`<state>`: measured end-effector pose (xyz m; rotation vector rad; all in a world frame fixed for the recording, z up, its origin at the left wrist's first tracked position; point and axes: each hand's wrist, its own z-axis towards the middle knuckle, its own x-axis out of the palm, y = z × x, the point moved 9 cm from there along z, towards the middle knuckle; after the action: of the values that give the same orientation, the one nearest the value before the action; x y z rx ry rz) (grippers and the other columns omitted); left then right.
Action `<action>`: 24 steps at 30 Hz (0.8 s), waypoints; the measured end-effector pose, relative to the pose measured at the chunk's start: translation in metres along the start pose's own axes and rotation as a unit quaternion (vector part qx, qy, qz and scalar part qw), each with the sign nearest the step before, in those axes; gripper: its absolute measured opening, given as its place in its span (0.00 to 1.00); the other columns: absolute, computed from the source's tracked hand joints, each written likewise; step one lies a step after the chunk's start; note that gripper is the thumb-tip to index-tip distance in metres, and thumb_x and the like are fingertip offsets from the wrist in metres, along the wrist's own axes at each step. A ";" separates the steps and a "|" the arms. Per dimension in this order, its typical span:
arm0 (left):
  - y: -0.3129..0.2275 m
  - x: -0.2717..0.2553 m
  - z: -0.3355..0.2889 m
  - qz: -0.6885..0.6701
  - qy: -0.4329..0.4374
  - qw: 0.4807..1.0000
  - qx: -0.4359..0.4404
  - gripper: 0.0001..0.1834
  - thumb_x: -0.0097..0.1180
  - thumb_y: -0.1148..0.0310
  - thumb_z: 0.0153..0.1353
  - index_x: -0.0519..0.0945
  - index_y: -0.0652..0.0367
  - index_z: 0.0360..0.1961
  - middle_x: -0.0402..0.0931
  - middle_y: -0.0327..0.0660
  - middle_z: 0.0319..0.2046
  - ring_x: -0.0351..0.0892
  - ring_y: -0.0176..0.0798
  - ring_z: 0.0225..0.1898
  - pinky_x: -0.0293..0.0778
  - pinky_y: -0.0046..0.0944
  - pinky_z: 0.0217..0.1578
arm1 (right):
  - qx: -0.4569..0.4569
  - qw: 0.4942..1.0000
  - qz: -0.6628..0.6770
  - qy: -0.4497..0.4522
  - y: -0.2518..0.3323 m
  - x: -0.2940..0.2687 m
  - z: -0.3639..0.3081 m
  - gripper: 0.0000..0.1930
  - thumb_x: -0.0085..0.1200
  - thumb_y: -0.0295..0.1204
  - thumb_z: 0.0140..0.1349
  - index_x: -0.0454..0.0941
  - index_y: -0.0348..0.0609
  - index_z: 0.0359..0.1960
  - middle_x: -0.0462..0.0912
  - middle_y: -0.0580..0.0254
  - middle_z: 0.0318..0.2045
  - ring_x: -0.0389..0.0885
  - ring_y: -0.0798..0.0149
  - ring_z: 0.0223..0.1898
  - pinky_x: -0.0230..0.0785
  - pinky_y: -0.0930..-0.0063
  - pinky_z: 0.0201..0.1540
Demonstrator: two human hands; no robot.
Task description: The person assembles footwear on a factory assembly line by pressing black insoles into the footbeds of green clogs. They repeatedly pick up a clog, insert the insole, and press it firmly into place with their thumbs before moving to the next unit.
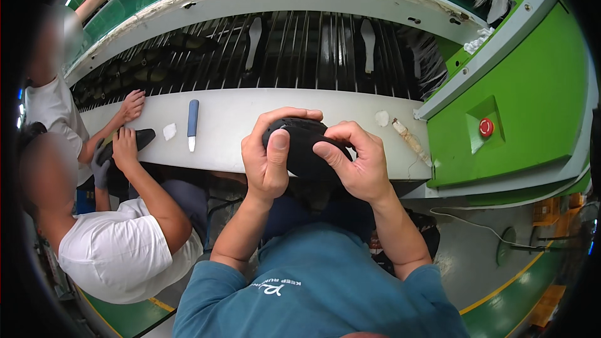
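Above the near edge of the white bench, I hold a black shoe up in both hands. My left hand wraps its left side, thumb on the near face and fingers over the far edge. On the other side, my right hand grips it, with the thumb pressed on the black surface and the fingers curled behind. The underside and far side of the shoe are hidden. A blue-handled tool with a pale tip lies on the bench to the left.
Beyond the bench runs a rack of metal rods carrying dark shoes with pale long pieces. White scraps and a wrapped stick lie on the bench. At right stands a green machine with a red button. Co-workers sit at left, one handling a dark shoe.
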<state>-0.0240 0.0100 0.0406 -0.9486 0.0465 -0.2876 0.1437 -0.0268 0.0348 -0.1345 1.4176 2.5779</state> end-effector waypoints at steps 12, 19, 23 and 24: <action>0.009 -0.024 -0.023 -0.053 0.005 0.997 0.063 0.30 0.63 0.53 0.78 0.78 0.76 0.59 0.88 0.67 0.49 0.92 0.59 0.53 0.87 0.57 0.58 | -0.048 0.999 0.005 0.003 0.005 0.018 -0.005 0.11 0.76 0.31 0.68 0.84 0.41 0.37 0.86 0.62 0.29 0.85 0.65 0.28 0.75 0.70 0.32; 0.008 -0.028 -0.027 -0.069 0.003 0.995 0.076 0.26 0.64 0.58 0.78 0.78 0.77 0.56 0.88 0.69 0.47 0.91 0.64 0.53 0.86 0.64 0.59 | -0.055 0.998 -0.004 0.007 0.008 0.023 -0.004 0.11 0.77 0.30 0.66 0.83 0.42 0.37 0.85 0.63 0.29 0.85 0.63 0.27 0.74 0.68 0.30; 0.005 -0.027 -0.029 -0.060 -0.014 0.995 0.074 0.21 0.60 0.62 0.79 0.78 0.77 0.54 0.88 0.69 0.46 0.91 0.64 0.51 0.87 0.65 0.58 | -0.036 0.999 -0.004 0.005 0.007 0.023 -0.005 0.11 0.77 0.29 0.65 0.83 0.41 0.36 0.84 0.62 0.28 0.86 0.62 0.27 0.75 0.67 0.30; 0.005 -0.026 -0.029 -0.059 -0.016 0.996 0.072 0.21 0.59 0.63 0.79 0.78 0.76 0.54 0.88 0.70 0.46 0.91 0.64 0.51 0.87 0.65 0.58 | -0.032 0.999 -0.006 0.005 0.008 0.022 -0.005 0.11 0.77 0.29 0.65 0.83 0.41 0.36 0.84 0.62 0.28 0.86 0.62 0.27 0.75 0.67 0.30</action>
<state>-0.0528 -0.0038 0.0174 -0.8146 -0.0594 -0.3800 0.1201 -0.0321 0.0347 -0.1658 1.3342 2.6180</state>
